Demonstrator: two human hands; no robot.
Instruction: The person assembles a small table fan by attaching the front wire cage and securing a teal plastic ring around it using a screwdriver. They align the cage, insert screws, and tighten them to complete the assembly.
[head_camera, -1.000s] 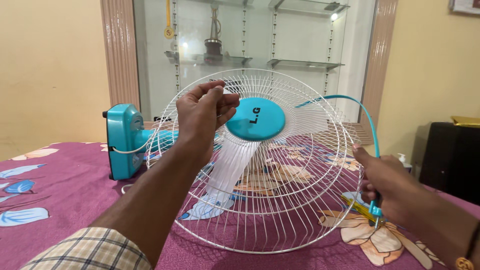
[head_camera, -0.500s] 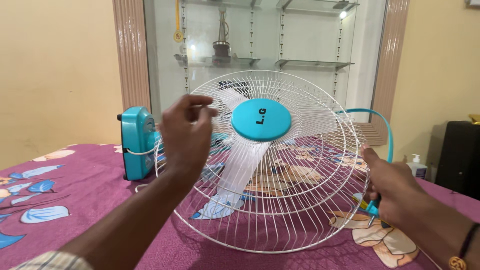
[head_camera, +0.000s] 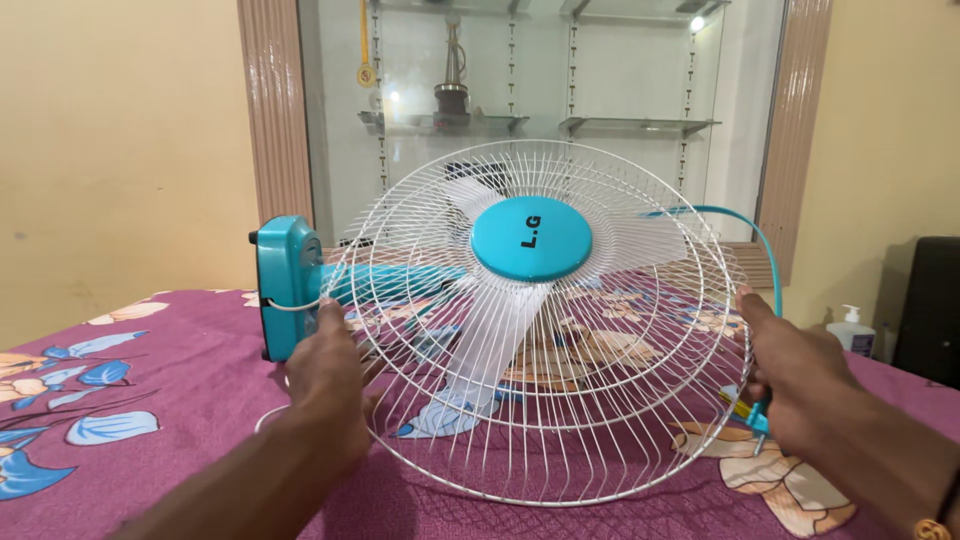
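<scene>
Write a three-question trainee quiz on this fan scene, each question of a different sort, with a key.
1. True or false: the left hand grips the white wire fan guard at its left rim.
2. Multiple choice: what does the right hand hold at the guard's right rim? A) a teal rim band B) a pump bottle C) a fan blade
3. Fill in: the fan lies on a cloth of purple with a ____ print.

Key
1. True.
2. A. The pump bottle stands apart, farther right, and the translucent blades sit behind the wires, around the teal hub cap.
3. Floral.
</scene>
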